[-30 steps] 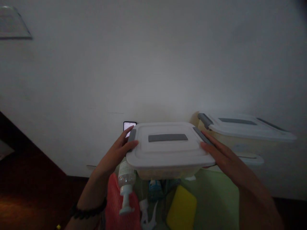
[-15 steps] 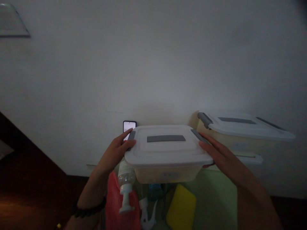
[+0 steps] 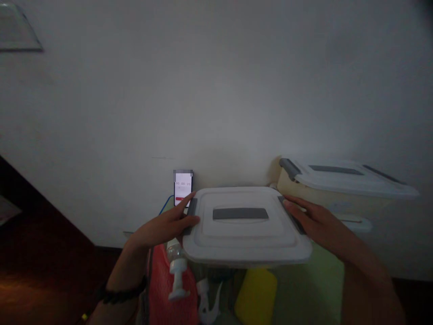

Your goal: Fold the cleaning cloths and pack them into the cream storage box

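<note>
Between my two hands is a storage box with a white lid, a grey handle on top and grey side latches. My left hand grips its left latch side, thumb on the lid. On the opposite side my right hand grips the right latch. The box's body is mostly hidden under the lid. Just below it lie a pump bottle, a red cloth, a white spray bottle head and a yellow sponge-like block.
A second lidded box stands at the right by the wall, above a white item. A phone showing a timer leans on the wall behind. The green tabletop shows at the right.
The box has come lower and slightly right, and its lid now faces me more, hiding the front of its body. Both hands moved with it, still gripping. More of the phone shows.
</note>
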### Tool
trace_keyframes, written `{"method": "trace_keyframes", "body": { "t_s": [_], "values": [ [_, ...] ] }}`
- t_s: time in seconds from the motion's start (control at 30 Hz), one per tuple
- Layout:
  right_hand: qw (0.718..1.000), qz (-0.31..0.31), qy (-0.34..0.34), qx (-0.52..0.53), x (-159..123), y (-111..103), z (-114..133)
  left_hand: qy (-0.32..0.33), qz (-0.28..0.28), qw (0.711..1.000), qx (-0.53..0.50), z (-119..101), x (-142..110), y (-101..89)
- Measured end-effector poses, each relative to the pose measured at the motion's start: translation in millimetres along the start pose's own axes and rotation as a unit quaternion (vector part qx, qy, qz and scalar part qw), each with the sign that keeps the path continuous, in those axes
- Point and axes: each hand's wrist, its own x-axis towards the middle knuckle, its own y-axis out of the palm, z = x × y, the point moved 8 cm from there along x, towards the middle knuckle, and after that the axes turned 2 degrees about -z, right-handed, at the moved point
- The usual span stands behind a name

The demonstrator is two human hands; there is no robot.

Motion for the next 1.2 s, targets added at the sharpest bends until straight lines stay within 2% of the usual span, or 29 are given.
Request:
{"method": "trace_keyframes", "body": {
  "t_s": [0.27,0.57,0.87,1.2],
  "values": [
    [0.999,0.022,0.017,-0.026,-1,6,1,0.003,-0.008,1.0,0.02,1,7,0.6],
    [0.998,0.043,0.034,-0.033,-2,11,3,0.032,-0.072,0.996,0.037,1,12,-13.6],
    [0.997,0.062,0.039,-0.023,-1,14,1,0.038,-0.066,0.993,0.086,4,14,-14.9],
    [0.998,0.045,0.021,-0.025,0,12,-1,0.07,-0.098,0.989,0.086,-3,10,-20.2]
  ]
}}
